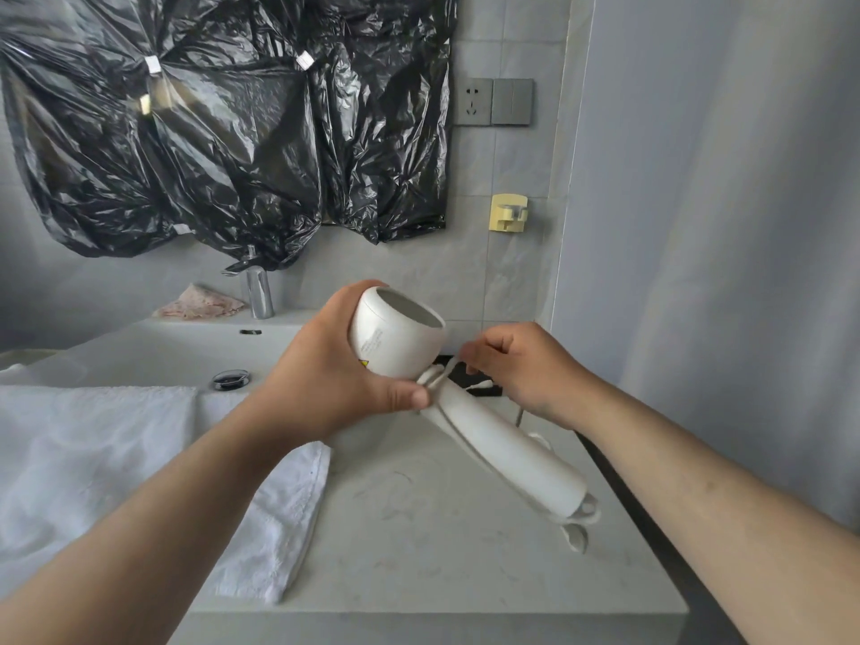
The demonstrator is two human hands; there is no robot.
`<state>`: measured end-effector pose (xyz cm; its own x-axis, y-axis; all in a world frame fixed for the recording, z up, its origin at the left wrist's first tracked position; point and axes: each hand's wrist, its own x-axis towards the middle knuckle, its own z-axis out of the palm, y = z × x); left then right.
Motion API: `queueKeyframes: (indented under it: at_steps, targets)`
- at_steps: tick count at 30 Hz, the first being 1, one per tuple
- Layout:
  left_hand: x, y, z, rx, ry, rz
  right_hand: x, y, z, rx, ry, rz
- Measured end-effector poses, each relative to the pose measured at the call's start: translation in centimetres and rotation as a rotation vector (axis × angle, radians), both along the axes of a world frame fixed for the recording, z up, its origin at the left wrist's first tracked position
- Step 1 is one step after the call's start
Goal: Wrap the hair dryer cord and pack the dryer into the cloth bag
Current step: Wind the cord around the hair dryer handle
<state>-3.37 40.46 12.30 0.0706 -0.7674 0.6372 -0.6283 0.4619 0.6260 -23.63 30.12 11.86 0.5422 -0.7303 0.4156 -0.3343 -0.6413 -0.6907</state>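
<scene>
Looks about halfway through the wrapping. Shows a few turns of white cord [576, 538] lying along the handle of the hair dryer [493, 439], with loops sticking out past the handle's end. Leaves one loose bit of cord to wind near the top of the handle. Leaves the packing undone too. Shows no cloth bag for sure. Could be the dark thing [470, 379] at the back right edge of the counter [442, 551], behind the dryer, but cannot tell.

Grips the round head of the dryer with the left hand [321, 370], fingers curled round it, thumb pressed on the cord where head meets handle. Pinches the loose cord with the right hand [521, 365], fingers curled in tight, just beside the head. Holds the dryer up in the air above the right back part of the counter, head up, handle slanting down toward the right edge. Seems to touch nothing on the counter. Has a white towel [93, 458] lying over the left side of the counter, next to the sink [163, 351].
</scene>
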Motion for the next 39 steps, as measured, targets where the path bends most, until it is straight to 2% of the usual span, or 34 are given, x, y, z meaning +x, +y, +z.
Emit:
queueKeyframes:
  at_steps: [6,10,12,16,19,21,24,28,31,34,37,39]
  targets:
    - [-0.4,0.0,0.6,-0.022,0.278,-0.125,0.6,0.7,-0.2,0.138,-0.154,0.085]
    - [-1.6,-0.8,0.0,0.030,0.414,-0.153,1.9,1.3,-2.4,0.596,-0.591,0.204]
    - [-2.2,-1.1,-0.3,0.047,0.506,-0.173,2.8,1.7,-2.9,0.692,-0.614,0.171]
    - [-2.5,-1.5,-0.7,0.072,0.642,-0.138,3.4,2.3,-2.7,0.570,-0.545,0.039]
    - [-2.2,-2.4,-1.2,0.109,0.746,0.020,3.4,2.5,-3.5,0.222,-0.370,-0.114]
    - [-1.9,-3.0,-1.4,0.090,0.768,0.121,3.7,3.1,-4.1,0.035,-0.232,-0.120]
    - [-2.0,-3.4,-1.5,0.054,0.691,0.244,3.8,3.6,-4.5,-0.046,-0.127,-0.096]
    - [-2.2,-3.4,-1.8,0.004,0.515,0.363,3.3,3.8,-4.1,-0.285,0.063,-0.157]
    - [-2.6,-3.4,-2.1,-0.015,0.468,0.412,3.1,4.3,-3.8,-0.399,0.044,-0.234]
    - [-3.0,-3.7,-2.2,-0.019,0.509,0.439,2.9,4.7,-2.9,-0.410,-0.045,-0.293]
    - [-3.0,-3.6,-1.9,-0.033,0.504,0.435,2.2,4.9,-1.9,-0.217,-0.163,-0.262]
    - [-3.2,-3.3,-1.7,-0.048,0.424,0.439,1.7,5.0,-1.3,-0.146,-0.158,-0.228]
